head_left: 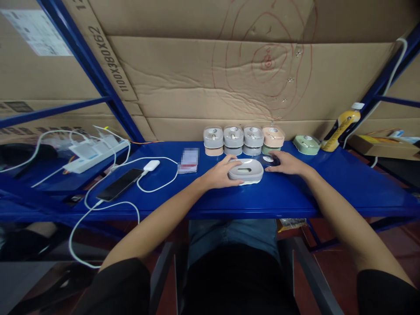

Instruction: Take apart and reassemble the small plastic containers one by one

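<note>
A grey soap box point(246, 176) with rounded ends and an oval slot in its top sits near the front of the blue table. My left hand point(220, 173) is closed around its left end, the thumb at the front and the fingers over the far side. Just to the right, my right hand point(286, 163) pinches a clear lid point(269, 159) that bears a white label. The lid is tilted close to the box's right end; whether the two touch I cannot tell.
Stacked lidded boxes point(233, 139) in grey, peach and green line the back, with a green box point(306, 144) and a yellow bottle point(341, 127) to the right. Leftward lie a card-like item point(189, 160), a phone point(120, 184), a white earphone case point(152, 165), cables and a power strip point(95, 156).
</note>
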### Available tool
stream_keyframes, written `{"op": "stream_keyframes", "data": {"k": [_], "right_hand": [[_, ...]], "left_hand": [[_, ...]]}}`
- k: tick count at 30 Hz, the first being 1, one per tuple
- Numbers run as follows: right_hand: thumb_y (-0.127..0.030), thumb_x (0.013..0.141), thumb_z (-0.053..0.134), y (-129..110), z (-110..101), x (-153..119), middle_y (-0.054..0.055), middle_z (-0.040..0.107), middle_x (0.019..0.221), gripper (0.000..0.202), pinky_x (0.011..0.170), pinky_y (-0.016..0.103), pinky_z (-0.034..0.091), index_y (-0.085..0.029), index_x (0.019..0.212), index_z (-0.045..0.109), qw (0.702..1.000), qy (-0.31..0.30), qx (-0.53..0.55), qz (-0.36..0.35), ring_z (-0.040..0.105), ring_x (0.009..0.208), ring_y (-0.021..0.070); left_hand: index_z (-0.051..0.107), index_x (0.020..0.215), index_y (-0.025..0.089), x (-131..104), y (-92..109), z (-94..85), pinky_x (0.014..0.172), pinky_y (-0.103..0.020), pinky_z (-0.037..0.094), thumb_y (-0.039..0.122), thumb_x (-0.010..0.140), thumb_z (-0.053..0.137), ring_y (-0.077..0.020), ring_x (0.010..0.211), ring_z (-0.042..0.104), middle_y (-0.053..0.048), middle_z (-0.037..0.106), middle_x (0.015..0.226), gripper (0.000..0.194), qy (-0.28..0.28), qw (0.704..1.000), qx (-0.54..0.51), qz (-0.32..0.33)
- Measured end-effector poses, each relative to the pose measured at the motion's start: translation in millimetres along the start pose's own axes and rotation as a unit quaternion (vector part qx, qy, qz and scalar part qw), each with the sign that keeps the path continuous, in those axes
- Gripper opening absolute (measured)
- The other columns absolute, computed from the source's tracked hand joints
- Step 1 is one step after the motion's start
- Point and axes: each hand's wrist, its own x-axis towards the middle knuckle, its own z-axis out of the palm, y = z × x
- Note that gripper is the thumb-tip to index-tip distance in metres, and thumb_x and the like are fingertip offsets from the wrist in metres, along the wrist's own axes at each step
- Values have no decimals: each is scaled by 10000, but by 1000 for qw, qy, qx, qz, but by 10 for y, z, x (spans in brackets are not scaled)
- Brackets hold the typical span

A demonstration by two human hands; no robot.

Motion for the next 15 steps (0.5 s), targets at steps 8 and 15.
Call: {"op": "stream_keyframes", "data": {"k": [8,15], "right_hand": [[-620,782,897,30,7,-5,175,785,1320,848,1037,632,614,-198,1484,677,1000,5,19,1,760,1169,417],[-645,774,900,28,4,-9,188,759,1386,895,1073,631,601,-189,1507,665,1000,1,18,15,744,1225,430]], "left_hand": [[657,1430,229,6,-32,-24,1268,-509,476,498,818,890,-345,1381,616,-127,568,1435,708,-6,1000,-19,12],[632,1462,242,-11,61,-57,1183,-474,554,472,818,858,-334,1314,659,-123,544,1471,721,-27,999,17,-6]]}}
